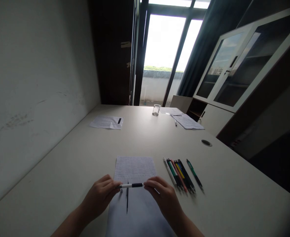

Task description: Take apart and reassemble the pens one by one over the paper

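A white pen with a black grip is held level above the paper. My left hand pinches its white end, and the fingertips of my right hand close on the end beyond the black grip. Beneath the pen lies a written sheet of paper, its nearer part blank and shadowed. A thin dark pen refill rests lengthwise on it. Close to my left fingers is a small dark piece, too small to name. To the right, several pens lie side by side, with a green and black pen apart from them.
Farther back on the white table stand a clear glass, a sheet in a plastic sleeve and stacked papers with a pen beside them. A round cable hole is near the right edge. A wall borders the left.
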